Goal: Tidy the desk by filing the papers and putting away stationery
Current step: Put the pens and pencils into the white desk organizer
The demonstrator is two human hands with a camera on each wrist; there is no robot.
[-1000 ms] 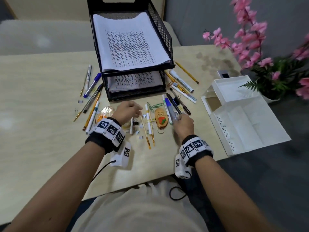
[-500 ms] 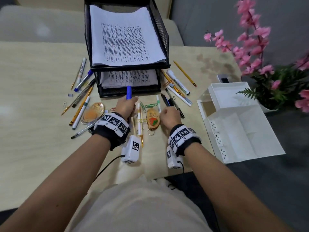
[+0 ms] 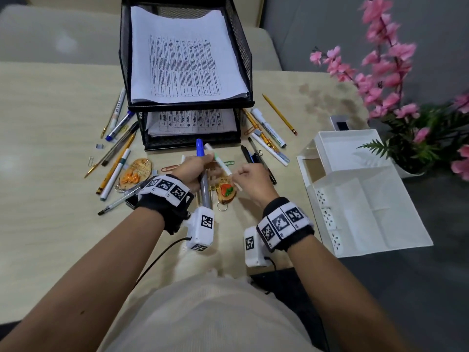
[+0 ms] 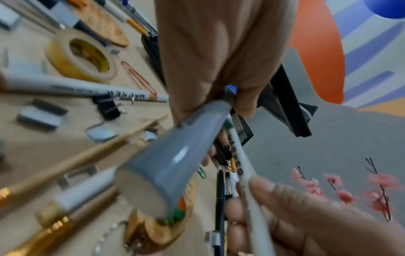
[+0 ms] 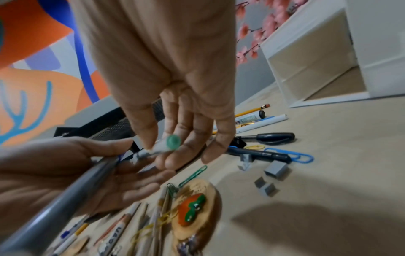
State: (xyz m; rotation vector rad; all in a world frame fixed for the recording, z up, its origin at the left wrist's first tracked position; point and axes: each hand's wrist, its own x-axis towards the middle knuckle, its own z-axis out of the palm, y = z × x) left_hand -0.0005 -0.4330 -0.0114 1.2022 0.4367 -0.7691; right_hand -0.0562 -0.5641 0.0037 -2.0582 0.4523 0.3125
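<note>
My left hand grips a grey marker with a blue cap upright above the desk, cap end pointing away from me. My right hand pinches a white marker with a green end and holds it slanted, its far end against the left hand's fingers. The wrist views show the same grey marker, the white marker and its green end. The black mesh paper tray behind holds printed papers on both levels.
Loose pens and pencils lie left and right of the tray. Two wooden keychains, paper clips, staples, a binder clip and a tape roll lie under the hands. A white organiser box and pink flowers stand at right.
The left hand took up the blue-capped marker and now holds it higher. The right hand has lifted the white marker off the desk and brought it against the left hand.
</note>
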